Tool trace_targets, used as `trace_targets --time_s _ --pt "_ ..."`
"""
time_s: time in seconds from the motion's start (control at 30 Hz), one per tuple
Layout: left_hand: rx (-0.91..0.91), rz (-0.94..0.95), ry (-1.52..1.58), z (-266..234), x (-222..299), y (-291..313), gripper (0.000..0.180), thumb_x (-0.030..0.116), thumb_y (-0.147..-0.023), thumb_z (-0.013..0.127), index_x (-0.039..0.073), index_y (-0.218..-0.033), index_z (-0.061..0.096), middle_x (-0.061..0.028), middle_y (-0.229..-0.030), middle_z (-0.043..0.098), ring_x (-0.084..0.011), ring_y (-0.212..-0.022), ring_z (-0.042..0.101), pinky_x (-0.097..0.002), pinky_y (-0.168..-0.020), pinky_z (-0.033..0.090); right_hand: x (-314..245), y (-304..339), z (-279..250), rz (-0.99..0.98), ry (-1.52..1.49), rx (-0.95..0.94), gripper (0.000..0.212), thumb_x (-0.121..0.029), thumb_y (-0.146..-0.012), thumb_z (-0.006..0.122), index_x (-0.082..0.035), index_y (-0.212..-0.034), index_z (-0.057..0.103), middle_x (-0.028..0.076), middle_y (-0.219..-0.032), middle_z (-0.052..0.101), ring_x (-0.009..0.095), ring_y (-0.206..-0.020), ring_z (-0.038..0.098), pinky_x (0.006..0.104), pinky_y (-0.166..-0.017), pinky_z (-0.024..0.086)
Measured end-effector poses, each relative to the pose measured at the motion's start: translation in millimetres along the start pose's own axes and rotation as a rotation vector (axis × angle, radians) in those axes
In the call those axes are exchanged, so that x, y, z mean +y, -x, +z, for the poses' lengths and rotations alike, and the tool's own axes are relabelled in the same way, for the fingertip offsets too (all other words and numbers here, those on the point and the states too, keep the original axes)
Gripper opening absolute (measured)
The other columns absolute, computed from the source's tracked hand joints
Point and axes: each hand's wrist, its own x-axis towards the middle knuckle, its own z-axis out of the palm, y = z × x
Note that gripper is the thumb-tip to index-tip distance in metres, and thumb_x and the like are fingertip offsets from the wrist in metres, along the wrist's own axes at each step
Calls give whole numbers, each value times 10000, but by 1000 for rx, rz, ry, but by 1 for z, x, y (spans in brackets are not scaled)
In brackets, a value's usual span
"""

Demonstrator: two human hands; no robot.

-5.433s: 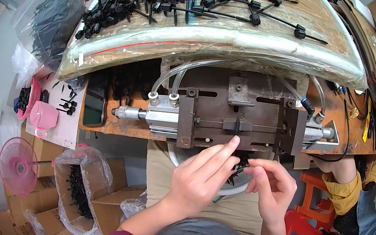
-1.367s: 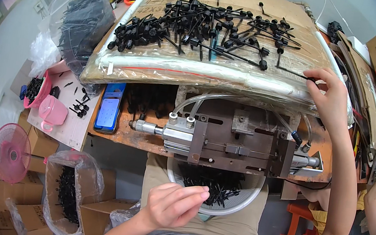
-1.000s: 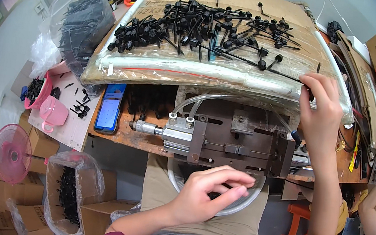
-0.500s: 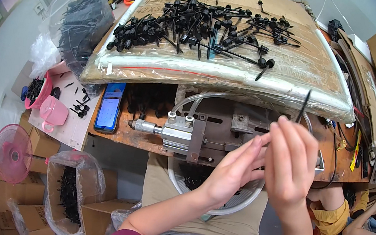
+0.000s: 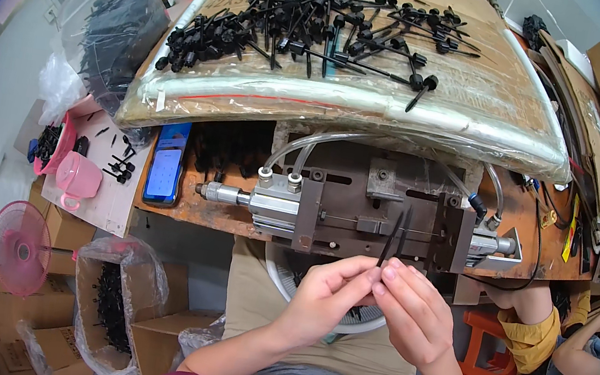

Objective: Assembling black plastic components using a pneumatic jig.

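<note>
Since half a second earlier, the right hand [image 5: 419, 320] and left hand [image 5: 325, 301] have been moving nearer and leftward, and are now meeting. The table [image 5: 221, 214] is carrying a wrapped cardboard slab [image 5: 481, 87] on its far side and a dark metal fixture [image 5: 343, 236] nearer. A heap of black pins [image 5: 286, 27] is lying on the slab; a white basket [image 5: 364, 326] is showing beneath the hands. The fingers [image 5: 360, 266] of both hands are grasping two slim black rods [image 5: 391, 237], pointing over the fixture.

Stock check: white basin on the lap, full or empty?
Not empty: black parts show inside the white basin. How full, cannot tell: left hand and right hand cover much of it.
</note>
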Motion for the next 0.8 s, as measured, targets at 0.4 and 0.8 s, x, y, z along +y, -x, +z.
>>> trace_targets --time_s 0.4,0.8 --pt "143 256 -539 -19 -15 8 239 37 -983 536 -58 -1189 611 -124 -1089 677 -161 -970 664 -276 -839 559 -2 19 29 270 -196 65 318 39 -720 759 60 -1024 668 213 -1121 657 352 -976 680 401 -795 579" --pt "210 439 -465 -12 9 25 231 31 -1004 453 -37 -1225 445 -236 -1098 663 -197 -809 679 -292 -667 575 0 5 32 262 122 -128 232 -134 -776 742 0 -918 618 188 -1237 629 205 -731 653 290 -651 512"
